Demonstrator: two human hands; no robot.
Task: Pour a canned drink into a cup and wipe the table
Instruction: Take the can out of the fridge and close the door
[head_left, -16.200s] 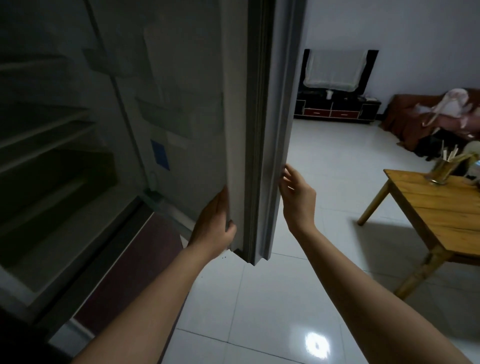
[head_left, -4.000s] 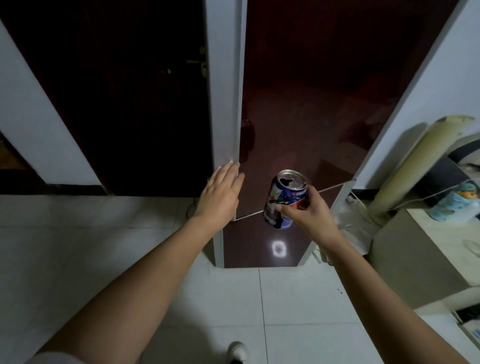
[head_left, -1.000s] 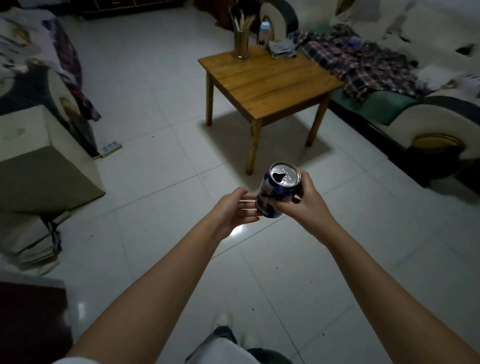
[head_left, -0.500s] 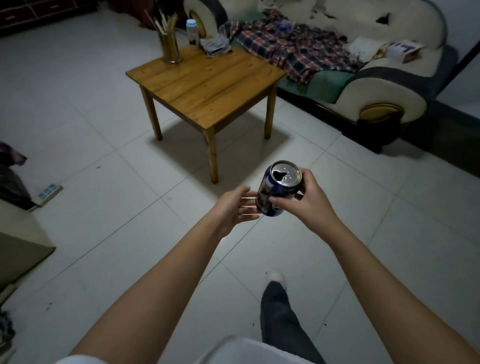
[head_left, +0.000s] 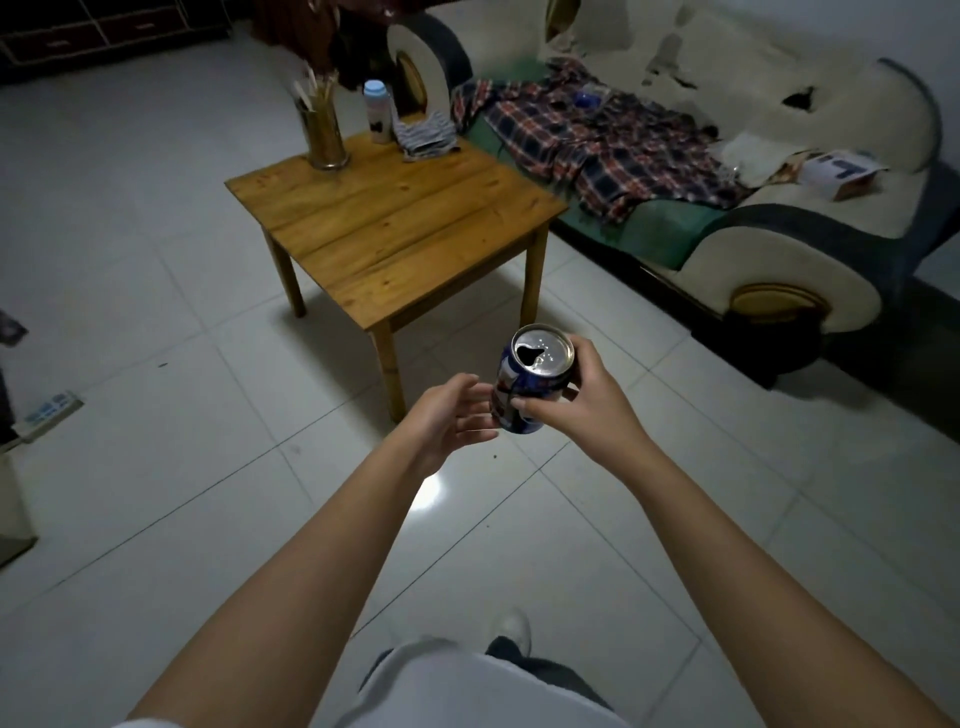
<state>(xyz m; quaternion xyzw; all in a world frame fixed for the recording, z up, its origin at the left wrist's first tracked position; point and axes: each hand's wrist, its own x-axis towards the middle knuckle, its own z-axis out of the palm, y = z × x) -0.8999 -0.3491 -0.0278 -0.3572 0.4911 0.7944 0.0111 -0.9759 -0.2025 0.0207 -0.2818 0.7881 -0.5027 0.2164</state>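
Table nearer now; right hand grasps upright can, opening up, left hand released

Home living room: sofa, wooden table, tiled floor.

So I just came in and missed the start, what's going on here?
A person is standing on the tiled floor, holding an already opened blue drink can upright in the right hand. The left hand is open right beside it, fingers near the can's side. Ahead is the wooden table, with a glass of sticks, a small bottle and a folded cloth at its far edge. Nothing has been poured yet.
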